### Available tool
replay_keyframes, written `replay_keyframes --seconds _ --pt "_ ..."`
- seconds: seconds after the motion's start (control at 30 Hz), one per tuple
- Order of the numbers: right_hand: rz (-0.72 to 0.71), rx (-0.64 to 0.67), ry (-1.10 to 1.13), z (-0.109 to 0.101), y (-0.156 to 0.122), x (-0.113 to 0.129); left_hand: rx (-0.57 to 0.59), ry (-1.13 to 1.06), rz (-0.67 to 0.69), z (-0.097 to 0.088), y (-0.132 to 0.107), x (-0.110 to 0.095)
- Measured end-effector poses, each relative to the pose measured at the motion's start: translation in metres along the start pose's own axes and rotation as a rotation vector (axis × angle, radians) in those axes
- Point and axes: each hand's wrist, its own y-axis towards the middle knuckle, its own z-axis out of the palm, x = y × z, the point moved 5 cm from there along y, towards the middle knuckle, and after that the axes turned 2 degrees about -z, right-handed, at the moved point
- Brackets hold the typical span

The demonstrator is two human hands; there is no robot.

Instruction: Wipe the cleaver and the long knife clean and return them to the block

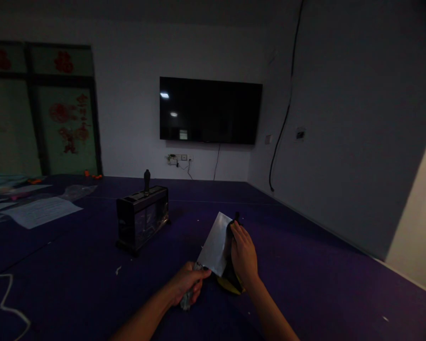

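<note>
My left hand (190, 285) is closed around the handle (186, 298) of a cleaver, and the wide pale blade (216, 243) points up and away to the right. My right hand (244, 251) lies over a black object with a yellow lower edge (230, 284), its fingers together on the top near a dark knob (237, 216). The blade's right edge is against or just beside this object; I cannot tell if they touch. My palm and the blade hide most of it, so its kind is unclear.
A black knife block (142, 215) with clear sides and one dark handle (146, 180) sticking out stands left of the hands. Papers (42, 211) and plastic wrap lie farther left. A white cable (12, 308) curls at the near left of the purple table (312, 293).
</note>
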Motion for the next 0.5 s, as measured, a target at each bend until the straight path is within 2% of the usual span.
replay_keyframes --seconds 0.3,0.5 --pt "-0.013 0.022 0.014 0.004 -0.001 0.004 -0.033 0.010 0.026 -0.001 0.001 0.000" --pt "-0.068 0.110 -0.012 0.010 -0.006 0.018 -0.084 -0.091 0.004 -0.005 0.005 0.005"
